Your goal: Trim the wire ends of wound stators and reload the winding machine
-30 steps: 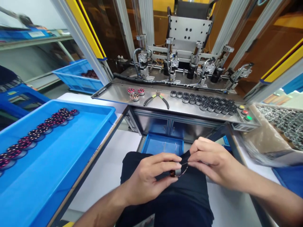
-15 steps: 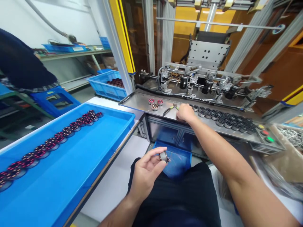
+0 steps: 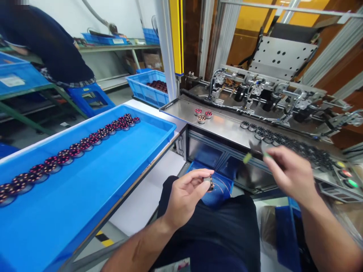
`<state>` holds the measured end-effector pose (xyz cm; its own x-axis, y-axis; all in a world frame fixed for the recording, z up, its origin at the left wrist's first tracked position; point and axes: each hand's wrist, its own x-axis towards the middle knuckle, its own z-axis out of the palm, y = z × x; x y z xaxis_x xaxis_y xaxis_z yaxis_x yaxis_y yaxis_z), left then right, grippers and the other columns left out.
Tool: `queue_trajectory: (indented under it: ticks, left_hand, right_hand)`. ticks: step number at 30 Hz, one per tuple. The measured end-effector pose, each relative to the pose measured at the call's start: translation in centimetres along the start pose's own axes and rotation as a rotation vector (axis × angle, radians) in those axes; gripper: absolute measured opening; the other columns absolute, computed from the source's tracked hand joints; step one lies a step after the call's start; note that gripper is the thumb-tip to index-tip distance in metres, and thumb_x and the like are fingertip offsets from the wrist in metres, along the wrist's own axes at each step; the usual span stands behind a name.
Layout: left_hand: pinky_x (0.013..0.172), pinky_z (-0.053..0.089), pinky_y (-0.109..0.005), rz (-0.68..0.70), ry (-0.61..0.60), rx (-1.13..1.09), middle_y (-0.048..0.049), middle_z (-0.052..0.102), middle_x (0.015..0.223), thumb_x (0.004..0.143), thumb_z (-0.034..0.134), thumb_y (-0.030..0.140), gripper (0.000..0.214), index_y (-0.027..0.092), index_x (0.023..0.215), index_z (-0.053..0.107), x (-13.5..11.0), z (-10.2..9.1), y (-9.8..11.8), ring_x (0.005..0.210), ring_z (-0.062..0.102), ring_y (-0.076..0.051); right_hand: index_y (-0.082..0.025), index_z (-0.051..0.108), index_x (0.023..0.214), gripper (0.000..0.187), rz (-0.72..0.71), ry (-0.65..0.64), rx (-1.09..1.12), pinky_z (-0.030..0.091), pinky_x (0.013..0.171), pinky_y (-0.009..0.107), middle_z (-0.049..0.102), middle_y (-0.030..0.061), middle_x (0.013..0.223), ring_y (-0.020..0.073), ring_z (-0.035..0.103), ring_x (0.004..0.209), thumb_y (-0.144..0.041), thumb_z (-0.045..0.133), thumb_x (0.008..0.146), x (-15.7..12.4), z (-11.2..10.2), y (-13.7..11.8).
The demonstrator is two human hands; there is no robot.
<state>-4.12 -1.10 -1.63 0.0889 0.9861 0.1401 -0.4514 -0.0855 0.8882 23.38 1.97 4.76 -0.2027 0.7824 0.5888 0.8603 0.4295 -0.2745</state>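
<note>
My left hand (image 3: 184,196) pinches a small wound motor stator (image 3: 210,183) between thumb and fingertips, above my lap. Its copper windings show at the right side; my fingers cover the rest. To the right, my right hand (image 3: 292,172) is closed on green-handled pliers (image 3: 247,157), raised in front of the metal shelf (image 3: 224,128) and smeared by motion. Three stators with red or copper windings, one of them a copper stator (image 3: 201,119), sit on the shelf's left part. Several black stators (image 3: 268,135) stand in rows along its right part.
A blue tray (image 3: 113,181) at left holds a long row of wound stators (image 3: 85,144). Behind the shelf stands a machine (image 3: 255,88) with clamps. A blue bin (image 3: 218,189) is below, between shelf and knees. Another person (image 3: 53,45) bends over at the far left.
My right hand has lifted the pliers off the shelf and brought them right and nearer to me. The left hand still holds the stator. The view has turned somewhat left.
</note>
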Motion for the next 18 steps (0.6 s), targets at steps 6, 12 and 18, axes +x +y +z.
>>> queue_trajectory:
  ticks: [6,12,18]
  left_hand:
    - [0.07,0.063,-0.023,-0.108,-0.05,0.018,-0.0101,0.078,0.099,0.08,0.077,0.027,0.021,0.015,0.098,0.077,0.3,1.9,-0.4,0.079,0.072,-0.015]
    - [0.081,0.061,-0.026,-0.196,-0.181,0.037,-0.0092,0.077,0.1,0.079,0.079,0.025,0.034,0.018,0.112,0.074,0.0,2.9,-1.6,0.087,0.072,-0.017]
    - [0.079,0.06,-0.023,-0.18,-0.207,0.073,-0.0084,0.076,0.107,0.078,0.079,0.02,0.033,0.021,0.111,0.075,-0.3,3.4,-1.8,0.085,0.071,-0.014]
  right_hand:
    - [-0.026,0.077,0.088,0.017,0.239,-0.419,0.449,0.058,0.06,0.03,0.075,0.0042,0.076,0.0228,0.073,0.069,-0.035,0.063,0.091,-15.3,1.0,-4.2]
    - [-0.021,0.058,0.138,0.095,0.618,-0.451,0.776,0.058,0.092,0.044,0.067,0.0147,0.123,0.0349,0.067,0.11,-0.046,0.092,0.052,-22.5,5.0,-9.0]
    - [-0.023,0.049,0.145,0.071,0.64,-0.403,0.733,0.053,0.1,0.042,0.07,0.0086,0.108,0.0238,0.068,0.104,-0.016,0.065,0.076,-22.2,5.1,-8.4]
